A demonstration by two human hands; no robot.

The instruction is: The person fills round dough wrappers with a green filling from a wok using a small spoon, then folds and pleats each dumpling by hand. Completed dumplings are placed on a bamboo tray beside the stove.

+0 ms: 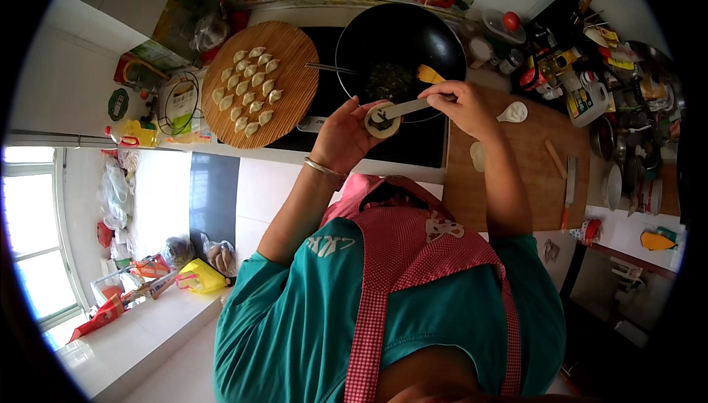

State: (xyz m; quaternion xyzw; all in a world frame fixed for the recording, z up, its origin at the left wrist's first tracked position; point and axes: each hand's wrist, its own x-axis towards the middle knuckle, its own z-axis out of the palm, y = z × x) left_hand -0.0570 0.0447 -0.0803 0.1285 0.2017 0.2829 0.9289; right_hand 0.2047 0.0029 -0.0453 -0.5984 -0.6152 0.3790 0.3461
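My left hand cups a round dough wrapper with dark green filling on it. A flat, pale spreader is pinched in my right hand, its end over the filling. Both hands are at the near rim of a black wok, which holds a mound of chopped green filling. A yellow spatula sits inside the wok. Chopsticks lie across its left rim. To the left, several folded dumplings rest in rows on a round bamboo board.
On the right, a wooden board bears another wrapper, a white spoon of flour-like powder, a small wooden rolling pin and a knife. Bottles and jars crowd behind it. An oil bottle stands far left.
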